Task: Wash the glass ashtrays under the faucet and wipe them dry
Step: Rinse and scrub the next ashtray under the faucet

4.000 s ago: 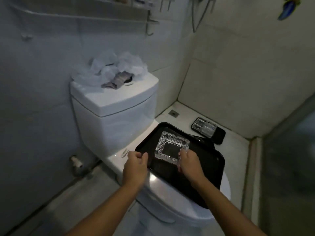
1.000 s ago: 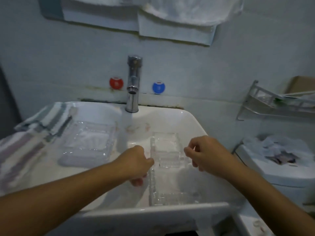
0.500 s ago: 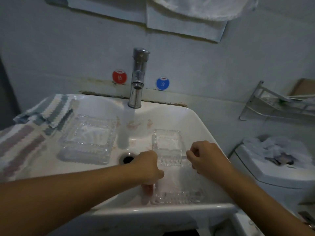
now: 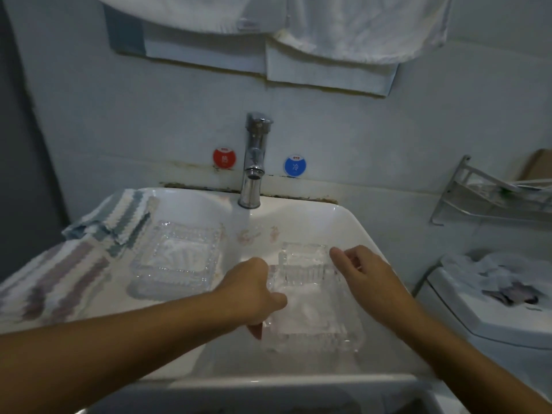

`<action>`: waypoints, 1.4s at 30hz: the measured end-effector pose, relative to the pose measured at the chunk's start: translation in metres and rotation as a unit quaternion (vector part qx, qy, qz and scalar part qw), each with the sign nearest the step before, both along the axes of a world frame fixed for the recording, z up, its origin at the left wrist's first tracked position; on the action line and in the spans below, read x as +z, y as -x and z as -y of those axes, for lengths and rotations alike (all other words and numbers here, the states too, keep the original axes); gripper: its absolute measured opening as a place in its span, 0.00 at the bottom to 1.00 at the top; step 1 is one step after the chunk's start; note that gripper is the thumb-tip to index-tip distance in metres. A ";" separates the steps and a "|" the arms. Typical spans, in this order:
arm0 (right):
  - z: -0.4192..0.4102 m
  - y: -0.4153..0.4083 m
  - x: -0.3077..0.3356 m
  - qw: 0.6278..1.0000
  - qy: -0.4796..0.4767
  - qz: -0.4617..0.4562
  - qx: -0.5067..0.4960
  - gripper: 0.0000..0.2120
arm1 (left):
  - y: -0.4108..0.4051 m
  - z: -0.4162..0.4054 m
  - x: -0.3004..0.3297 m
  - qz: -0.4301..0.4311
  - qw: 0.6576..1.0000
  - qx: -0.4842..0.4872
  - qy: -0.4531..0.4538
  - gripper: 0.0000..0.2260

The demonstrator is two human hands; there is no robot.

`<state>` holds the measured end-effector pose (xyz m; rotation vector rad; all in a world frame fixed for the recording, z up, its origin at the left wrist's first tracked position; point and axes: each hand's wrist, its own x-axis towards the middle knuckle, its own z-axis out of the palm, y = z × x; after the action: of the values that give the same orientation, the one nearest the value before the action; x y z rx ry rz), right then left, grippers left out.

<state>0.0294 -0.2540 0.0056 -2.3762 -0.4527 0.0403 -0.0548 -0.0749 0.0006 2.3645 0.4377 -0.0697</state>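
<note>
Three clear glass ashtrays lie in the white sink (image 4: 373, 348). One ashtray (image 4: 176, 258) sits at the left, beside the stream of water running from the chrome faucet (image 4: 254, 162). A second ashtray (image 4: 304, 259) lies right of the stream. The third ashtray (image 4: 313, 321) lies just in front of it, nearest me. My left hand (image 4: 254, 294) grips that near ashtray by its left edge, thumb on the rim and a finger beneath. My right hand (image 4: 367, 276) hovers at the right edge of the two ashtrays with loosely bent fingers, holding nothing.
A striped towel (image 4: 59, 279) drapes over the sink's left side. White cloths (image 4: 358, 25) hang on the wall above. At the right stand a toilet tank (image 4: 493, 318) with a crumpled plastic bag (image 4: 507, 276) and a metal wall shelf (image 4: 478, 201).
Four seconds ago both hands held an ashtray over a black tray on the toilet; now they are in the sink. In the last second my right hand's fingers loosened.
</note>
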 end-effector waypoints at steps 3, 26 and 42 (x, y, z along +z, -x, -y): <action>-0.017 0.005 0.014 0.919 -0.215 -0.329 0.005 0.24 | -0.001 -0.014 0.017 0.022 1.000 0.014 -0.017 0.11; -0.122 -0.001 0.024 0.828 -0.424 -0.363 -0.050 0.23 | 0.003 -0.093 0.091 0.242 0.946 0.112 -0.183 0.16; -0.120 -0.011 0.015 0.840 -0.387 -0.375 -0.066 0.21 | -0.066 -0.096 0.119 0.562 0.752 0.008 -0.343 0.11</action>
<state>0.0408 -0.1340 0.0203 -1.4170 0.0884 0.5889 0.0111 0.0210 0.1192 2.5168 -0.1758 1.6941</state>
